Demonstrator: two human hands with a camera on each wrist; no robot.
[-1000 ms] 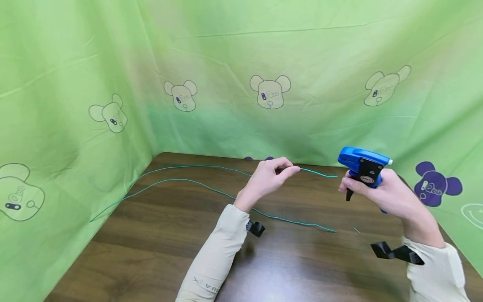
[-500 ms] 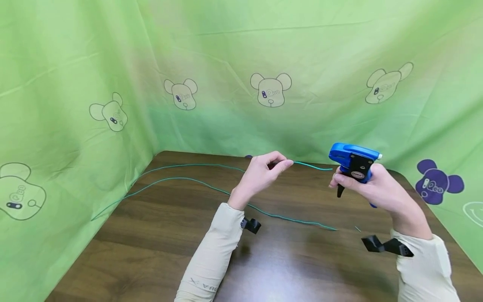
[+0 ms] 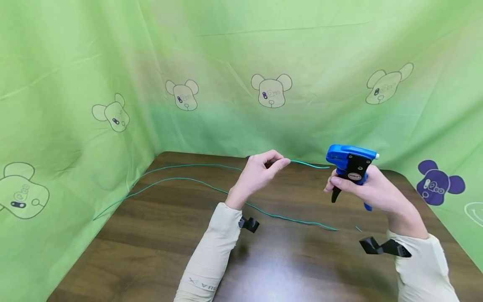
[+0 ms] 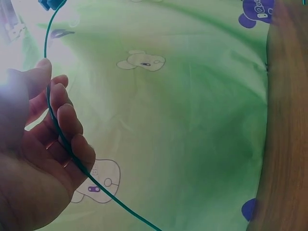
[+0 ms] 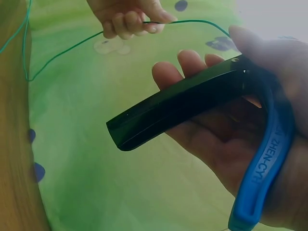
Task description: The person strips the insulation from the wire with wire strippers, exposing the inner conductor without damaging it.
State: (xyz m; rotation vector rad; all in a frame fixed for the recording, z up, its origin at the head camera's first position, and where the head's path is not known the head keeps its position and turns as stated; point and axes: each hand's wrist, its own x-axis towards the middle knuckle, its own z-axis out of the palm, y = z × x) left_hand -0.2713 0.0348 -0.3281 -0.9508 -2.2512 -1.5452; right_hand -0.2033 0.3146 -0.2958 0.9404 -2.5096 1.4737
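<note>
Head view: left hand pinches wire; right hand holds stripper.

thin green wire (tip raised) meets blue stripper.

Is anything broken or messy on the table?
Nothing looks broken. One tiny green snippet lies loose on the table, beside the end of the long green wire.

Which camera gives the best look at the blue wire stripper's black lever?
The right wrist view: the black lever fills the frame, with the right hand curled round it. The head view shows the blue wire stripper whole, but its lever only as a small tip. The left wrist view catches just a blue corner.
</note>
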